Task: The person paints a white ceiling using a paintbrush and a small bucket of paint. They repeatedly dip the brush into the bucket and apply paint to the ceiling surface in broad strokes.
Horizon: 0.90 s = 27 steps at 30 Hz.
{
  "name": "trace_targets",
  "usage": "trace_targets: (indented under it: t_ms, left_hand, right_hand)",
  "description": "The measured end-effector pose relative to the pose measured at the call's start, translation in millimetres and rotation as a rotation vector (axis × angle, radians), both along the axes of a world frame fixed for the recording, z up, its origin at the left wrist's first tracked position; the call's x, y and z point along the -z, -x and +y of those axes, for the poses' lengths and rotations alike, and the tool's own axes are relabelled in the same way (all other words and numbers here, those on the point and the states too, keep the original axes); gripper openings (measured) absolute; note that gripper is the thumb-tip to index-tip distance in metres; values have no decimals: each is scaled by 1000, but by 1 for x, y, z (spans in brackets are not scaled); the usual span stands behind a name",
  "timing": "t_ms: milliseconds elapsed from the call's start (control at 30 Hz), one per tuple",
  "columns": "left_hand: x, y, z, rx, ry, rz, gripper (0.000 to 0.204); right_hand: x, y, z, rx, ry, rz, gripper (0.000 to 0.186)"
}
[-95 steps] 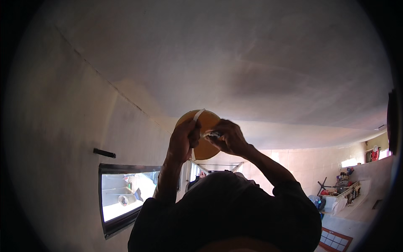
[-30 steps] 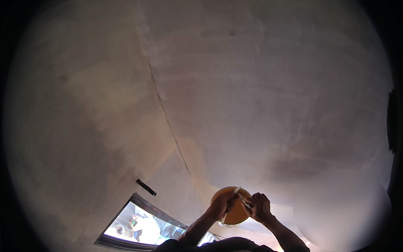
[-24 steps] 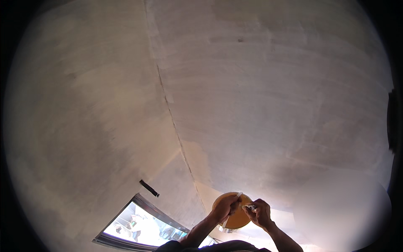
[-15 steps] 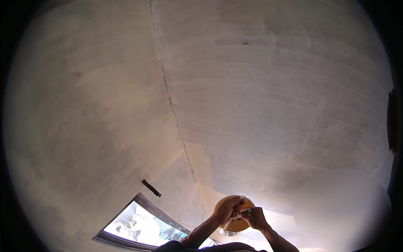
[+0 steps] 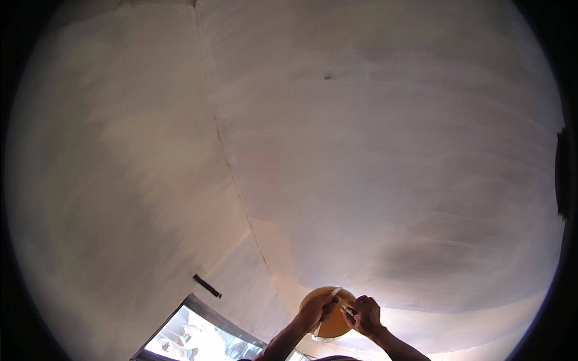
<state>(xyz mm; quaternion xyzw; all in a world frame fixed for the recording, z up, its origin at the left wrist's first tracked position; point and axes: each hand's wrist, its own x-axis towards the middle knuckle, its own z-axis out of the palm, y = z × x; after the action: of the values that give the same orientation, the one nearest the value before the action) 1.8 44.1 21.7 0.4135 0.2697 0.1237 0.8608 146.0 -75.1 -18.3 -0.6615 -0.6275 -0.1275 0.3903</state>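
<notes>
A round orange-tan object (image 5: 330,327) with a white strip across its face (image 5: 337,290) sits low in the view, right of centre, against the pale plastered surface. My left hand (image 5: 318,310) is closed on the white strip at the object's left half. At its right half, my right hand (image 5: 364,314) has its fingers curled round a small, light, slender item (image 5: 348,310), too small and shadowed to name, held close to the strip. Both forearms rise from the lower edge.
Pale, patchy surfaces (image 5: 391,150) fill most of the view, divided by a long seam (image 5: 232,174). At lower left are a short black bar (image 5: 207,286) and a bright, dark-framed window (image 5: 192,337). A dark shape (image 5: 562,174) shows at the right rim.
The view has swung upward since the earliest frame, putting my hands and the round object lower in the picture. Over the last second, my right hand has shifted slightly while both keep their grip.
</notes>
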Motion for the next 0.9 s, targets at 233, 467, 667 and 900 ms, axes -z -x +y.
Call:
trace_targets:
  t_ms: [233, 467, 667, 900]
  left_hand:
    - [14, -13, 9, 26, -32, -68, 26]
    - [2, -11, 4, -71, -11, -22, 26]
    - [-10, -5, 8, -18, 18, -44, 23]
    - [-18, -12, 18, -80, 39, 36, 25]
  right_hand:
    - [25, 4, 2, -29, 446, 657, 33]
    - [-6, 6, 1, -28, 518, 602, 34]
    - [4, -10, 0, -71, 11, 107, 22]
    - [21, -15, 7, 121, 208, 132, 24]
